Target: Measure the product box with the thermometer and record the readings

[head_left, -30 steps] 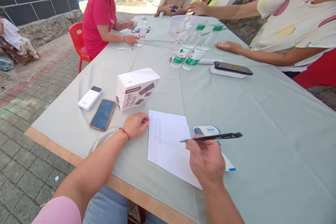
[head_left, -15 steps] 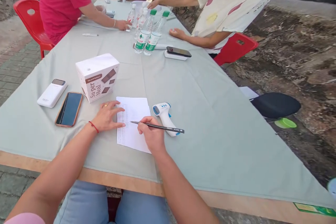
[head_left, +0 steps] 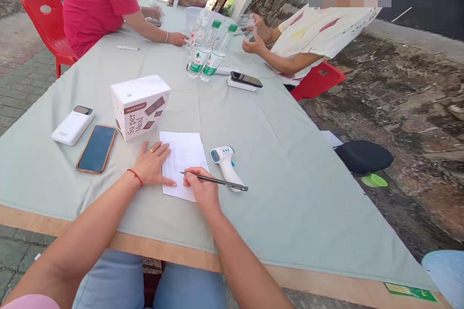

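Observation:
A sheet of paper (head_left: 184, 149) with small rows of writing lies on the cloth-covered table before me. My left hand (head_left: 152, 164) rests flat on its left edge, fingers spread. Pinched in my right hand (head_left: 203, 190) is a black pen (head_left: 221, 182), its tip at the paper's middle. Just right of the sheet lies a white infrared thermometer (head_left: 226, 164), partly behind the pen. Beyond my left hand stands a white box (head_left: 141, 108) with brown print. A phone in an orange case (head_left: 96, 148) and a white power bank (head_left: 73, 125) lie left of it.
Several water bottles (head_left: 213, 60) stand mid-table, near a black phone (head_left: 246, 79) on a white case. A white pen (head_left: 128, 48) lies at the far left. People sit along both sides and the far end. A blue stool (head_left: 445, 270) is at the right corner.
My right hand and the pen have shifted slightly left and down. The person on the right has drawn both hands together around clear plastic. The view has turned a little.

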Demonstrator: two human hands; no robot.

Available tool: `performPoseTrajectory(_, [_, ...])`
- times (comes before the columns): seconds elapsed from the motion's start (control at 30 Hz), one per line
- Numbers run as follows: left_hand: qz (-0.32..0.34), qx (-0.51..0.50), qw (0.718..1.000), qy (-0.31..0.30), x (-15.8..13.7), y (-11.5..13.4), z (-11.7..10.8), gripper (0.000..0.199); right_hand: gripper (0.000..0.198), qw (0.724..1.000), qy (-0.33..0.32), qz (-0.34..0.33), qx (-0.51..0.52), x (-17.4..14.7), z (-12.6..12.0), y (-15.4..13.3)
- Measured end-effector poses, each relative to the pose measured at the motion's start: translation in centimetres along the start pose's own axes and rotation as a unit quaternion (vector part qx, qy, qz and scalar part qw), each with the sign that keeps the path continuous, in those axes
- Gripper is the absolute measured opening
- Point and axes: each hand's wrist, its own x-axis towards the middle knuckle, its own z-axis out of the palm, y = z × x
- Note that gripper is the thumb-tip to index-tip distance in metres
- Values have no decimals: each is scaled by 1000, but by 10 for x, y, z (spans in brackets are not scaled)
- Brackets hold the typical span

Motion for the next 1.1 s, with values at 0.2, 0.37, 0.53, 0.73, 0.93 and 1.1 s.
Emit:
performPoseTrajectory(0.2, [6,8,1000,11,-1,-2,1,80,12,998,-28,-4,-59,6,3,7])
performPoseTrajectory(0.37, [2,8,1000,13,-2,0,2,64,14,997,7,-38,-63,2,3,13])
performPoseTrajectory(0.53, [-4,-3,1000,17,-3,2,-1,63,14,990,44,-92,-96,-1,3,13])
performPoseTrajectory(0.73, [0,-12,1000,18,-2,1,1,64,12,986,4,-123,-115,0,5,17])
performPoseTrajectory(0.93, [-5,-14,1000,21,-2,2,1,64,13,985,-15,-115,-126,0,6,20])
performPoseTrajectory(1.1, [-2,-16,1000,24,-2,2,0,63,14,984,-20,-117,-133,-1,6,18])
